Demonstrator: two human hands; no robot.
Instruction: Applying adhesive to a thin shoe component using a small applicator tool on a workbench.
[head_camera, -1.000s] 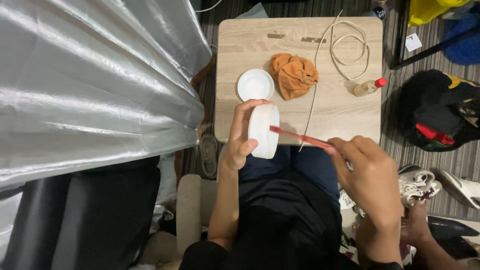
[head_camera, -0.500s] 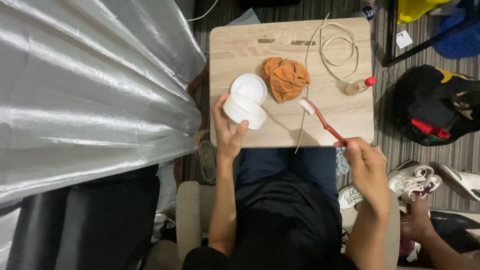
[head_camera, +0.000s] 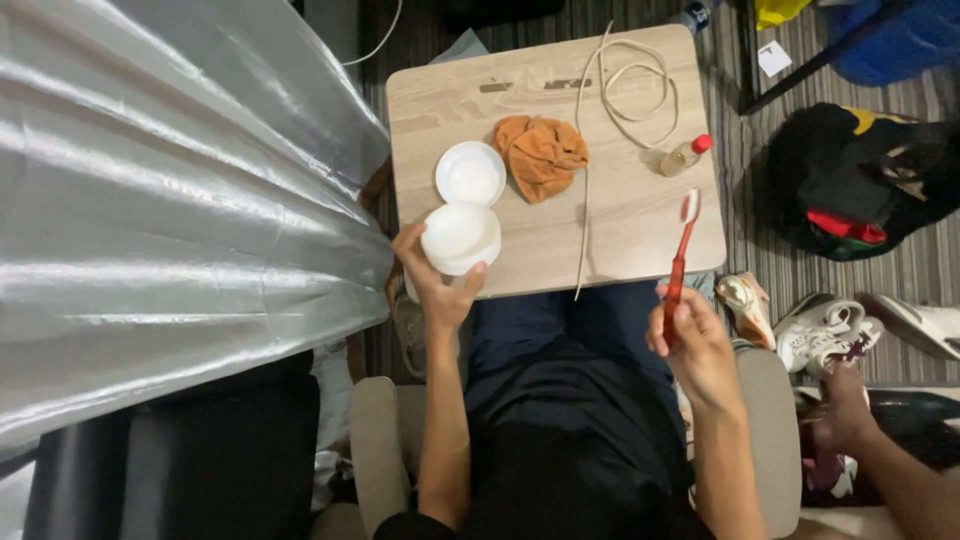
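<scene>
My left hand (head_camera: 437, 283) grips a round white container (head_camera: 460, 238), held over the near left edge of a small wooden table (head_camera: 630, 225). Its white lid (head_camera: 470, 173) lies flat on the table just beyond. My right hand (head_camera: 692, 335) holds a red toothbrush (head_camera: 680, 253) by the handle, bristle end pointing away over the table's near right corner. An orange cloth (head_camera: 540, 153) is bunched in the middle of the table.
A beige cord (head_camera: 620, 95) loops over the far right of the table, beside a small bottle with a red cap (head_camera: 683, 156). A silvery curtain (head_camera: 170, 190) hangs at left. A black bag (head_camera: 855, 180) and shoes (head_camera: 820, 330) lie on the floor at right. Another person's hand (head_camera: 840, 410) is low right.
My left hand brought the white container from near my lap back over the table edge, opening turned up. My right hand swung the toothbrush from pointing left to pointing away.
</scene>
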